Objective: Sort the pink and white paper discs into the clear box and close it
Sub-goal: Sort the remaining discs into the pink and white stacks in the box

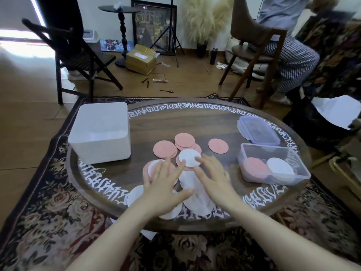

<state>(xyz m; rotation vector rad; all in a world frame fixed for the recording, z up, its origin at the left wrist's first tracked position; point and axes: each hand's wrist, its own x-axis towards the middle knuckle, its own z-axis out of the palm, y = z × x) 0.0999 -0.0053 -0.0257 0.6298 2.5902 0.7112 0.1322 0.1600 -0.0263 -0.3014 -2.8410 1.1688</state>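
**Around the round table: what I see beyond the work**

I see a white bin [99, 133] standing on the left edge of the lettered wooden table [195, 122], which sits on a floral rug [48, 222]. Behind, a dark folding chair [78, 55], a cardboard box [141, 59] on the floor, a tripod [172, 36], a framed picture [152, 26] against the wall, and a seated person in checked trousers [293, 61].

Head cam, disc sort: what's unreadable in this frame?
- White discs near the table's front edge: partly hidden under the left hand and right hand; count unknown.
- Clear box: stack depth unclear through its hazy wall.
- White bin: contents too washed out to tell.
- Lid: its latches are too small.
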